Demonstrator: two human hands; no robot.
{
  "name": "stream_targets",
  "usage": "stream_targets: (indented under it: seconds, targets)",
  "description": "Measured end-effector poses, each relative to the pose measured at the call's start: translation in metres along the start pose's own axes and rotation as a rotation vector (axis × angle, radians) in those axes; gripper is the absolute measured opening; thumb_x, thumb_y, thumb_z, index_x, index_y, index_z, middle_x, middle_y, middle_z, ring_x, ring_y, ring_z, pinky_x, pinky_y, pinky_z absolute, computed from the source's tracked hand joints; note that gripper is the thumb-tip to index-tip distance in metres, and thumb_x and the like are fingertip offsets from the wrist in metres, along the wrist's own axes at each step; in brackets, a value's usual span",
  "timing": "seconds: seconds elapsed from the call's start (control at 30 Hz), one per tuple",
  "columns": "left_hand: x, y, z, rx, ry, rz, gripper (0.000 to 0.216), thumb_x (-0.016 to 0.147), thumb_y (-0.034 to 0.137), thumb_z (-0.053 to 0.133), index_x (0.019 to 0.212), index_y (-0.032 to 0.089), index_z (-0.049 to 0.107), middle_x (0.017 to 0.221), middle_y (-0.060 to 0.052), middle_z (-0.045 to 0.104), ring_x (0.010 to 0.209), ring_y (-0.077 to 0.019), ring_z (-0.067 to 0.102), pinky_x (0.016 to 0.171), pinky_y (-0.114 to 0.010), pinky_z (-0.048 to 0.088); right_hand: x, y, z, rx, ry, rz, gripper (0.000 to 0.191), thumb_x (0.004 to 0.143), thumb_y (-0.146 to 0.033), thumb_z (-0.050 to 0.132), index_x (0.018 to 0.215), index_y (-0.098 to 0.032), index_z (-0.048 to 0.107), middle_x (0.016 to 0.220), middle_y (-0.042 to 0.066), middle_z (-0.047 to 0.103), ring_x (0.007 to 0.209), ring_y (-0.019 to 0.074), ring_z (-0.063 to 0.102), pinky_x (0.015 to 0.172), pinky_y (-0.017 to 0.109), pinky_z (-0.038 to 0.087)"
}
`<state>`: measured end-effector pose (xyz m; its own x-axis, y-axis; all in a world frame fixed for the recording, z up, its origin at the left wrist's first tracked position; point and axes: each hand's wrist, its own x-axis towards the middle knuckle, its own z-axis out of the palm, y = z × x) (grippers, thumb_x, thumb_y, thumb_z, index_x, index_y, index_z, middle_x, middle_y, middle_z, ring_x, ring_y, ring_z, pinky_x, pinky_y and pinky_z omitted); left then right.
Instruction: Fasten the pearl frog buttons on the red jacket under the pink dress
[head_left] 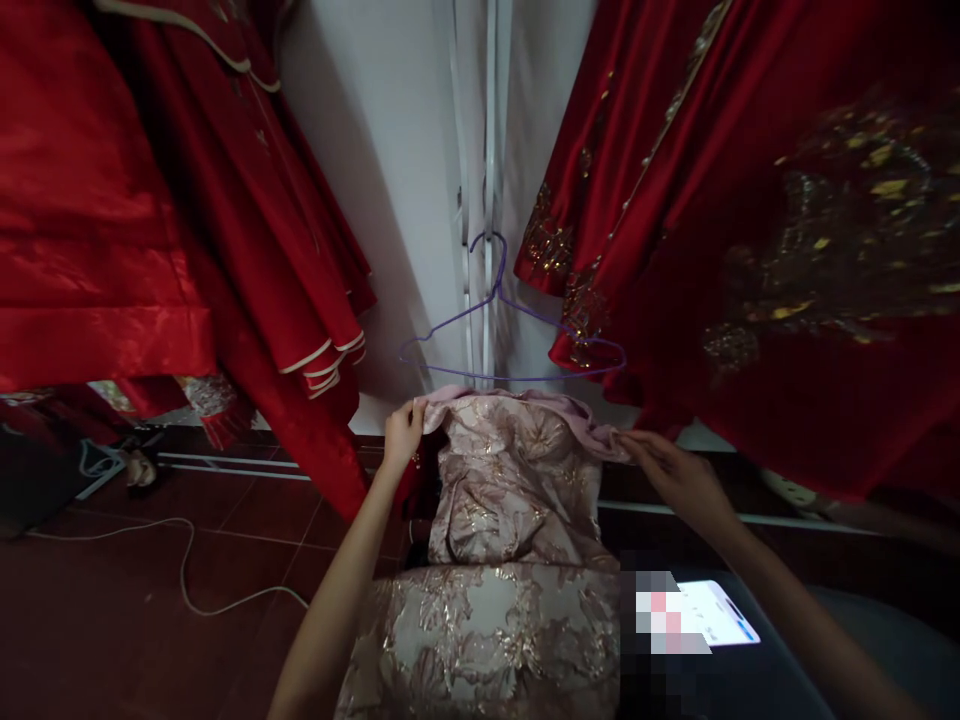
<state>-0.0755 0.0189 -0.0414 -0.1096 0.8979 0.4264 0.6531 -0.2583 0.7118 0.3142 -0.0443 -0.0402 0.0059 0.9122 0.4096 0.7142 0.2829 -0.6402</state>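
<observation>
Between my hands is a pale pink dress with a shiny floral pattern, its top edge stretched sideways and its skirt reaching down toward me. My left hand pinches the left end of the pink trim at that edge. On the other side, the fingers of my right hand grip the right end of the same trim. A thin purple hanger hangs from a white metal rack just above the dress's top edge. It looks apart from the fabric.
Red garments hang at the left, and red ones with gold beading hang at the right. A lit phone lies at lower right, partly pixelated. A white cable runs over the tiled floor, near a shoe.
</observation>
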Motion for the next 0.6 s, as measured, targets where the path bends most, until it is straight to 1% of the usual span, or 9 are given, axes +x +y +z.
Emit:
stream_targets:
  seconds: [0.07, 0.13, 0.17, 0.23, 0.3, 0.37, 0.43, 0.5, 0.6]
  targets:
    - [0.005, 0.022, -0.003, -0.004, 0.021, 0.093, 0.038, 0.090, 0.041, 0.029, 0.090, 0.015, 0.056, 0.080, -0.005, 0.062, 0.075, -0.0138, 0.057, 0.071, -0.023, 0.043, -0.004, -0.017, -0.005, -0.049, -0.032, -0.064, 0.020, 0.080, -0.043, 0.048, 0.097, -0.040, 0.059, 0.095, -0.002, 0.068, 0.085, 0.0240, 0.064, 0.074, 0.036, 0.048]
    - [0.014, 0.051, -0.005, 0.012, -0.040, 0.217, 0.036, 0.091, 0.039, 0.026, 0.093, 0.017, 0.054, 0.086, -0.006, 0.061, 0.080, -0.0133, 0.056, 0.077, -0.024, 0.043, -0.003, -0.036, -0.009, -0.103, -0.008, -0.174, 0.021, 0.082, -0.040, 0.046, 0.098, -0.039, 0.058, 0.099, -0.002, 0.067, 0.090, 0.0232, 0.063, 0.081, 0.037, 0.047]
    - [0.019, 0.066, -0.003, 0.041, -0.083, 0.300, 0.034, 0.091, 0.039, 0.027, 0.094, 0.018, 0.054, 0.091, -0.006, 0.061, 0.087, -0.0139, 0.056, 0.082, -0.026, 0.042, 0.000, -0.044, -0.011, -0.132, 0.023, -0.232, 0.021, 0.082, -0.039, 0.045, 0.098, -0.037, 0.059, 0.101, -0.001, 0.066, 0.093, 0.0227, 0.062, 0.085, 0.038, 0.045]
    - [0.028, 0.092, 0.005, 0.107, -0.162, 0.459, 0.031, 0.091, 0.036, 0.029, 0.097, 0.020, 0.055, 0.108, -0.007, 0.059, 0.104, -0.0157, 0.051, 0.096, -0.032, 0.035, 0.010, -0.055, -0.013, -0.195, 0.140, -0.299, 0.022, 0.083, -0.038, 0.044, 0.096, -0.031, 0.060, 0.099, 0.001, 0.067, 0.097, 0.0227, 0.060, 0.092, 0.039, 0.040]
    - [0.034, 0.109, 0.020, 0.157, -0.237, 0.545, 0.030, 0.091, 0.032, 0.029, 0.099, 0.020, 0.056, 0.123, -0.006, 0.053, 0.116, -0.0165, 0.044, 0.105, -0.038, 0.025, 0.024, -0.058, -0.015, -0.253, 0.267, -0.277, 0.024, 0.083, -0.039, 0.045, 0.094, -0.026, 0.062, 0.094, 0.004, 0.067, 0.099, 0.0231, 0.057, 0.093, 0.040, 0.039]
    - [0.036, 0.116, 0.038, 0.204, -0.331, 0.571, 0.032, 0.091, 0.029, 0.029, 0.106, 0.019, 0.055, 0.130, -0.007, 0.049, 0.121, -0.0174, 0.040, 0.109, -0.041, 0.019, 0.039, -0.052, -0.018, -0.293, 0.371, -0.221, 0.026, 0.083, -0.040, 0.044, 0.093, -0.024, 0.062, 0.093, 0.006, 0.067, 0.098, 0.0227, 0.056, 0.091, 0.037, 0.039]
    - [0.035, 0.115, 0.054, 0.258, -0.407, 0.567, 0.033, 0.090, 0.028, 0.031, 0.111, 0.018, 0.054, 0.130, -0.008, 0.049, 0.122, -0.0193, 0.040, 0.109, -0.045, 0.017, 0.054, -0.038, -0.023, -0.333, 0.414, -0.198, 0.027, 0.084, -0.038, 0.042, 0.094, -0.023, 0.062, 0.094, 0.007, 0.068, 0.094, 0.0212, 0.057, 0.091, 0.034, 0.039]
    - [0.032, 0.110, 0.064, 0.302, -0.429, 0.560, 0.033, 0.089, 0.028, 0.033, 0.113, 0.019, 0.054, 0.129, -0.008, 0.050, 0.120, -0.0212, 0.042, 0.108, -0.049, 0.016, 0.066, -0.020, -0.029, -0.393, 0.409, -0.207, 0.026, 0.084, -0.035, 0.042, 0.094, -0.022, 0.061, 0.093, 0.008, 0.068, 0.089, 0.0203, 0.058, 0.093, 0.033, 0.036]
    - [0.025, 0.103, 0.067, 0.320, -0.399, 0.572, 0.033, 0.088, 0.027, 0.034, 0.113, 0.021, 0.055, 0.126, -0.006, 0.053, 0.117, -0.0211, 0.043, 0.108, -0.050, 0.015, 0.077, 0.008, -0.038, -0.501, 0.380, -0.176, 0.024, 0.083, -0.033, 0.041, 0.093, -0.023, 0.061, 0.091, 0.009, 0.068, 0.087, 0.0210, 0.059, 0.095, 0.034, 0.032]
